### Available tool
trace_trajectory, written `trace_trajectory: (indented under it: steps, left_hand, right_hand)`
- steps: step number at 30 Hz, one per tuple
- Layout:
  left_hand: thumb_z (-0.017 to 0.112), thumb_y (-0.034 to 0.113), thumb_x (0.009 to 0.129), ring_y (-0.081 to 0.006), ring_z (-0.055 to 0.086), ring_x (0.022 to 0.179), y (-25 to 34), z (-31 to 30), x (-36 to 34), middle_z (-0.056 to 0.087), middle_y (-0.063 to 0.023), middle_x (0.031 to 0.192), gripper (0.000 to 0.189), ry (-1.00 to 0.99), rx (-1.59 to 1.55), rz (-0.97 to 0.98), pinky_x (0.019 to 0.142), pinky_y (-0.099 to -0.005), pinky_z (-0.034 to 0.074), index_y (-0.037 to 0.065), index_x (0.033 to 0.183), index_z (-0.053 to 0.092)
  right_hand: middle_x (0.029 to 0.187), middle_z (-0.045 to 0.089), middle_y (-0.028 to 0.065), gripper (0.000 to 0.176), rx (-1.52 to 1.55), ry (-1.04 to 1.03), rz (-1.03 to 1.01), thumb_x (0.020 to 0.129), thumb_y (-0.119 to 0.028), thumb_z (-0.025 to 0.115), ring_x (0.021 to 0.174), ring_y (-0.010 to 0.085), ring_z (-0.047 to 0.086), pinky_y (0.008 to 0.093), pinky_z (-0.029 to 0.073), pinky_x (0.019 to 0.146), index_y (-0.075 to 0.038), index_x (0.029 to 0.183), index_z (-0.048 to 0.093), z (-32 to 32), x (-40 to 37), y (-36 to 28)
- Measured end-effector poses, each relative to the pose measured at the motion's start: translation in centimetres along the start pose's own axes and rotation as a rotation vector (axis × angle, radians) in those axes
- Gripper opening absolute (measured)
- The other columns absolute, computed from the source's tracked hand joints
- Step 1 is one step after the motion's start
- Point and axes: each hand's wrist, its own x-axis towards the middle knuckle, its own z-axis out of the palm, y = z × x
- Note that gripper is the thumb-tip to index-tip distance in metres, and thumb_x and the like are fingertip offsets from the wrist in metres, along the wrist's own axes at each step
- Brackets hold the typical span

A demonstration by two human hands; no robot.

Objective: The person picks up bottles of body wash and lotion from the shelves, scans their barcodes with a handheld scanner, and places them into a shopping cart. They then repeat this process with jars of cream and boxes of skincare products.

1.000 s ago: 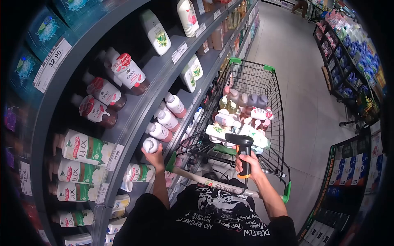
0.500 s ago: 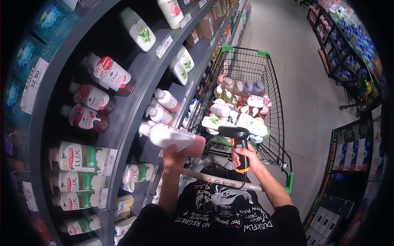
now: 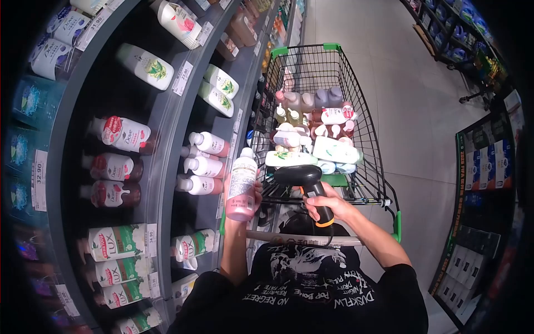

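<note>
My left hand (image 3: 258, 193) is wrapped round a white and pink pump-style bottle (image 3: 242, 181), held roughly upright beside the shelf. Small print and what looks like a barcode show on the side of the bottle facing me. In my right hand (image 3: 329, 205) is a black handheld barcode scanner (image 3: 297, 176) with an orange band on its handle. Its head points left, toward the bottle, and the two are apart. Similar white and pink pump bottles (image 3: 207, 165) lie on the shelf to the left of my left hand.
A wire shopping cart (image 3: 369, 146) with green corners stands ahead, with several bottles lying in it. Its handle (image 3: 339, 241) crosses in front of my body. Stocked shelves (image 3: 172, 133) line the left. Display racks (image 3: 479, 167) stand on the right, across the tiled aisle (image 3: 411, 106).
My left hand has turned the bottle from lying sideways to nearly upright, its printed side toward me. The scanner has moved slightly left and nearer to it. The view has shifted.
</note>
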Motion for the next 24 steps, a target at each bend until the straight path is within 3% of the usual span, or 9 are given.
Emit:
trace_trajectory:
  steps: [5,7,8,12,14,15,17,21,24]
  left_hand:
    - [0.058,0.046,0.088,-0.0189,0.059,0.072,-0.9,-1.3,1.7,0.059,-0.009,0.093,0.064,-0.013,-0.017,-0.099,0.07,-0.0291,0.054,0.001,0.132,0.047]
    - [0.056,0.036,0.093,-0.0197,0.061,0.074,-1.6,-1.0,2.8,0.061,-0.0122,0.096,0.047,0.242,0.321,0.268,0.064,-0.0297,0.054,0.003,0.127,0.051]
    - [0.051,0.029,0.097,-0.0212,0.063,0.077,-1.6,-0.7,3.3,0.062,-0.0158,0.099,0.035,0.287,0.154,0.246,0.06,-0.0306,0.054,0.004,0.121,0.054]
    - [0.048,0.028,0.098,-0.0217,0.063,0.073,-2.5,0.4,4.1,0.062,-0.0181,0.098,0.034,0.279,0.304,0.286,0.058,-0.0314,0.054,0.004,0.121,0.054]
    - [0.041,0.044,0.096,-0.0252,0.062,0.065,-2.8,0.1,4.7,0.065,-0.0194,0.093,0.056,0.371,0.612,0.424,0.058,-0.0346,0.055,-0.005,0.12,0.053]
    - [0.041,0.044,0.096,-0.0252,0.062,0.065,-2.3,-0.8,4.9,0.065,-0.0194,0.093,0.056,0.372,0.619,0.415,0.058,-0.0346,0.055,-0.005,0.12,0.053]
    - [0.042,0.048,0.094,-0.0264,0.063,0.073,-0.7,-2.7,5.2,0.063,-0.0196,0.1,0.061,0.195,0.255,0.095,0.064,-0.0349,0.055,-0.006,0.12,0.051]
    - [0.049,0.053,0.089,-0.0304,0.063,0.09,0.4,0.3,5.9,0.059,-0.0212,0.107,0.071,0.068,0.082,-0.155,0.074,-0.0386,0.055,-0.007,0.127,0.045]
    - [0.054,0.038,0.091,-0.035,0.062,0.099,1.8,2.3,8.0,0.058,-0.0235,0.113,0.057,0.231,0.47,0.128,0.084,-0.0478,0.054,-0.004,0.127,0.044]
  right_hand:
    - [0.067,0.052,0.003,0.042,-0.02,-0.079,-0.004,0.084,-0.017,0.065,0.051,0.0113,0.054,0.027,0.047,0.049,0.002,0.118,0.05,0.1,-0.3,-0.2]
    - [0.067,0.052,0.0027,0.038,-0.043,-0.122,0.0,0.083,-0.018,0.066,0.051,0.0109,0.054,0.0269,0.046,0.048,0.001,0.113,0.051,0.4,-0.5,-0.4]
    - [0.067,0.053,0.004,0.034,-0.081,-0.147,0.042,0.082,-0.016,0.066,0.052,0.0117,0.054,0.0271,0.046,0.048,0.001,0.107,0.051,0.7,-0.6,-0.8]
    - [0.067,0.053,0.0037,0.027,-0.172,-0.168,0.096,0.082,-0.013,0.066,0.053,0.0112,0.053,0.0267,0.046,0.048,0.001,0.101,0.052,1.4,-0.7,-1.6]
    - [0.068,0.053,0.0036,0.027,-0.163,-0.168,0.086,0.082,-0.013,0.066,0.054,0.0112,0.053,0.0267,0.045,0.048,0.001,0.101,0.052,1.3,-0.7,-1.5]
    - [0.068,0.053,0.0035,0.027,-0.158,-0.18,0.073,0.082,-0.013,0.066,0.054,0.0112,0.053,0.0267,0.045,0.048,0.001,0.1,0.052,1.2,-0.7,-1.5]
    - [0.068,0.053,0.0035,0.026,-0.146,-0.179,0.05,0.083,-0.012,0.066,0.054,0.0112,0.053,0.0268,0.045,0.048,0.001,0.099,0.051,1.1,-0.6,-1.5]
    - [0.068,0.053,0.0028,0.025,-0.16,-0.2,0.017,0.087,-0.011,0.064,0.054,0.0101,0.053,0.0268,0.045,0.049,0.002,0.103,0.051,1.0,-0.6,-1.5]
    - [0.064,0.05,0.0003,0.026,-0.156,-0.227,-0.029,0.088,-0.013,0.064,0.054,0.0085,0.051,0.0261,0.045,0.05,-0.001,0.107,0.05,0.3,-0.4,-1.0]
